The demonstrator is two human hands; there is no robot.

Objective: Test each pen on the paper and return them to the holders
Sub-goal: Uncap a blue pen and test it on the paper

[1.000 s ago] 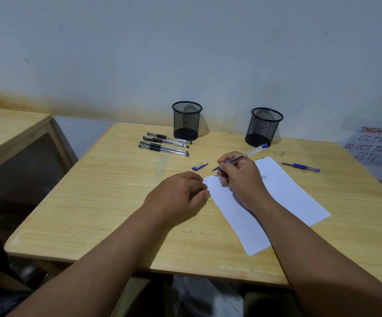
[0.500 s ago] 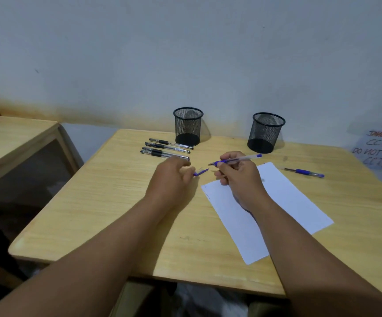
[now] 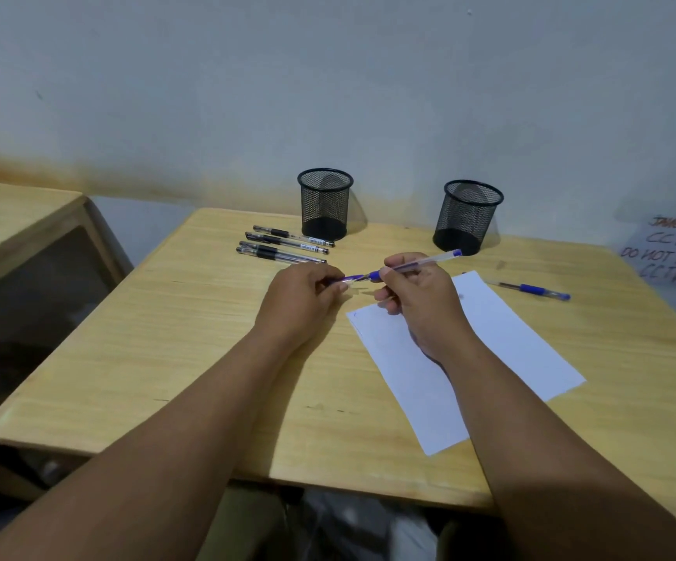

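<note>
My right hand (image 3: 417,301) grips a blue pen (image 3: 429,262) above the top of the white paper (image 3: 502,342), tip pointing left. My left hand (image 3: 299,301) pinches the blue pen cap (image 3: 348,279) right at that tip. Three black pens (image 3: 283,244) lie side by side left of the left mesh holder (image 3: 325,204). The right mesh holder (image 3: 467,216) stands behind my right hand. Another blue pen (image 3: 530,289) lies on the table right of the paper. A small blue mark shows at the paper's near-left corner.
The wooden table (image 3: 166,358) ends close to my body. A second wooden table (image 3: 12,212) stands to the left. A handwritten paper sign (image 3: 668,253) leans on the wall at the far right.
My right hand lifted the blue pen off the paper. My left hand left the paper, picked the blue cap up off the table and brought it to the pen's tip.
</note>
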